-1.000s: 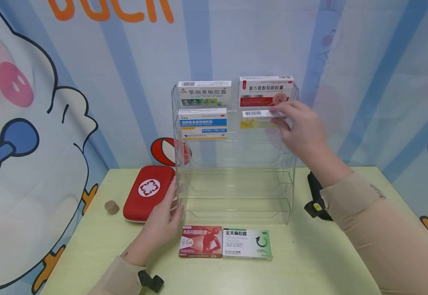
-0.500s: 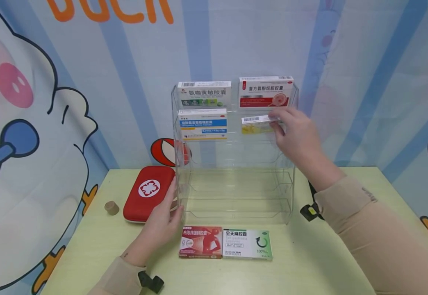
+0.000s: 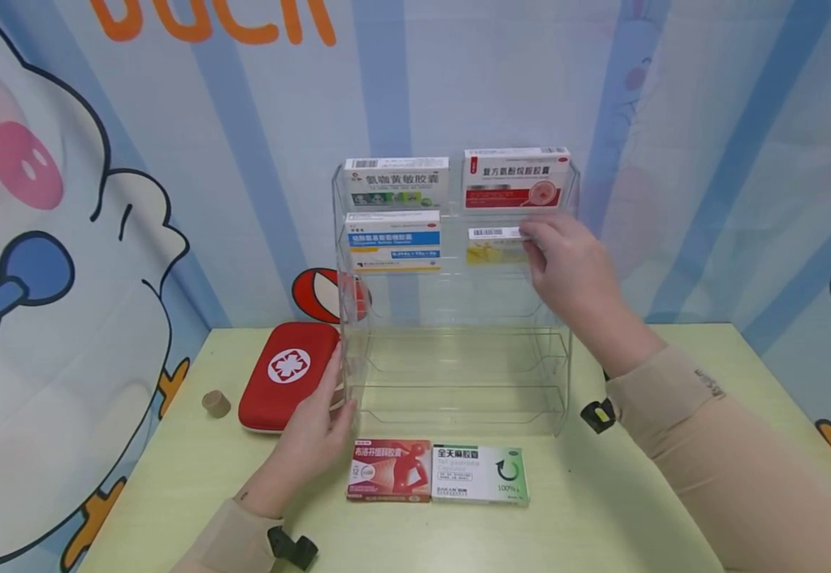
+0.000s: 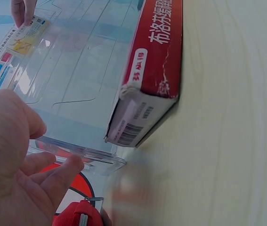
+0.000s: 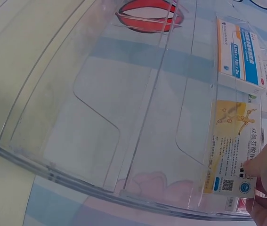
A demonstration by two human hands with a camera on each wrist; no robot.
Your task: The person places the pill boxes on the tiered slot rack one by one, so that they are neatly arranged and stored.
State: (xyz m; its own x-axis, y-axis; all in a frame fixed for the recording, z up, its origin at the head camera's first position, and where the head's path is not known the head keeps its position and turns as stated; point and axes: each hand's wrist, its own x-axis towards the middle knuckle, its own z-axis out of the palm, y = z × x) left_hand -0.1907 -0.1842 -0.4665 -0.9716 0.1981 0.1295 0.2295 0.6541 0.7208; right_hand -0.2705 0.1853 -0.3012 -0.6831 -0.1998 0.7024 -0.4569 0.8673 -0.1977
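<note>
My right hand (image 3: 573, 267) pinches the right end of a yellow-and-white medicine box (image 3: 494, 251), which stands in the second tier of a clear acrylic display rack (image 3: 458, 387). In the right wrist view that box (image 5: 232, 148) shows its printed front behind the clear lip, with thumb and fingers at its top edge. My left hand (image 3: 315, 426) grips the rack's left side low down, thumb in front and fingers round the panel's edge, as the left wrist view shows. A blue-and-white medicine box (image 3: 394, 241) shares the second tier, on the left.
The top tier holds a green-and-white box (image 3: 397, 185) and a red-and-white box (image 3: 516, 181). A red box (image 3: 389, 471) and a white-green box (image 3: 481, 475) lie before the rack. Left of it are a red first-aid case (image 3: 272, 398) and a small brown cylinder (image 3: 216, 403).
My right hand has moved slightly down and left, lowering the yellow-and-white medicine box in the second tier. The left hand keeps its hold on the rack.
</note>
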